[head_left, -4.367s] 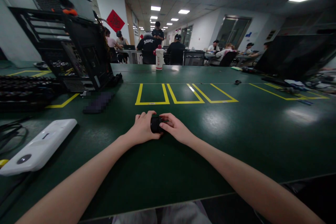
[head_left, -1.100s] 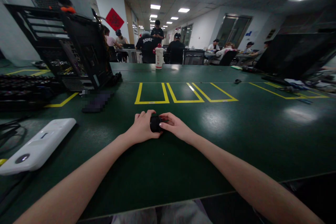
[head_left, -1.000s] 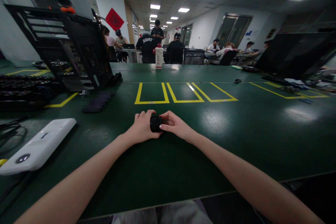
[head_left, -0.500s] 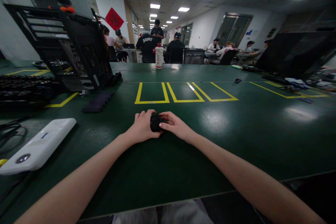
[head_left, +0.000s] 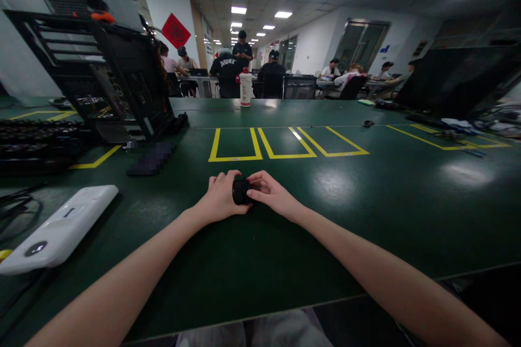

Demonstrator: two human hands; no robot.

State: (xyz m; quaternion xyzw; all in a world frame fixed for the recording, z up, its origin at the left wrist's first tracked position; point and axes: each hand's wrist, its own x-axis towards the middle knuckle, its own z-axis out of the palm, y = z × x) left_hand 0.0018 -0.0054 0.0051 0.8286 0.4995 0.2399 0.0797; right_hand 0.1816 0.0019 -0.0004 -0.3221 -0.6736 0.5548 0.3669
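A small black round object [head_left: 241,192] is between my two hands, low over or on the green table [head_left: 260,260]. My left hand [head_left: 222,198] wraps round its left side, thumb below and fingers above. From the right, my right hand [head_left: 271,194] grips its right end with thumb and fingertips. What the object is cannot be made out, as fingers cover part of it. Yellow tape outlines [head_left: 236,159] lie on the table beyond my hands.
An open black computer case [head_left: 130,87] stands at the left, with a white device [head_left: 61,227] and cables nearer. A white bottle with a red lid [head_left: 245,89] stands at the far edge. A black monitor [head_left: 456,81] is at the right. Several people sit beyond.
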